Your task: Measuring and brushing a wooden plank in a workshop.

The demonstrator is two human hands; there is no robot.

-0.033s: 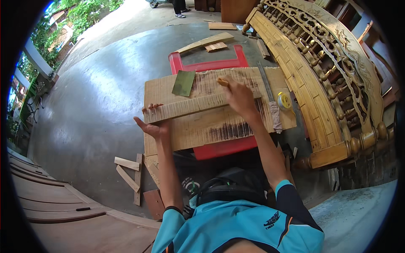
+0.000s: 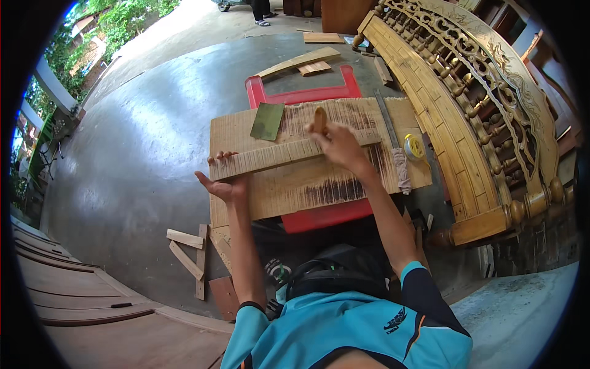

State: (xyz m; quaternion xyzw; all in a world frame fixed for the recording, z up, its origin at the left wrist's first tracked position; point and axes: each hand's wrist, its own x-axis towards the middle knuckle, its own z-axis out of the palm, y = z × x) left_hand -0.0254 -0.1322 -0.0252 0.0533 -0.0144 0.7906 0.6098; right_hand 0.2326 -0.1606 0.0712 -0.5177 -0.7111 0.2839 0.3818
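A long wooden strip (image 2: 264, 160) with thin dark lines across it lies slantwise over a stained cardboard sheet (image 2: 258, 200). At its left end my left hand (image 2: 227, 184) grips it, fingers over the far edge and thumb stretched out to the left. Above the strip's right half is my right hand (image 2: 339, 146), closed around a small brown wooden piece (image 2: 319, 119) like a handle. The lower end of that piece is hidden by the hand, so its kind cannot be told. A flat green sheet (image 2: 268, 122) rests on the cardboard beyond the strip.
Under the cardboard stands a red plastic stool (image 2: 307, 94). To the right lie a long metal blade (image 2: 386, 117) with a cloth-wrapped end (image 2: 401, 169) and a yellow tape measure (image 2: 414, 147). A carved wooden bench (image 2: 455, 141) borders the right side. Wood offcuts (image 2: 187, 238) lie left on the floor.
My right hand has moved left along the strip, and the brown piece in it now points more upright. My left hand and the strip have stayed in place.
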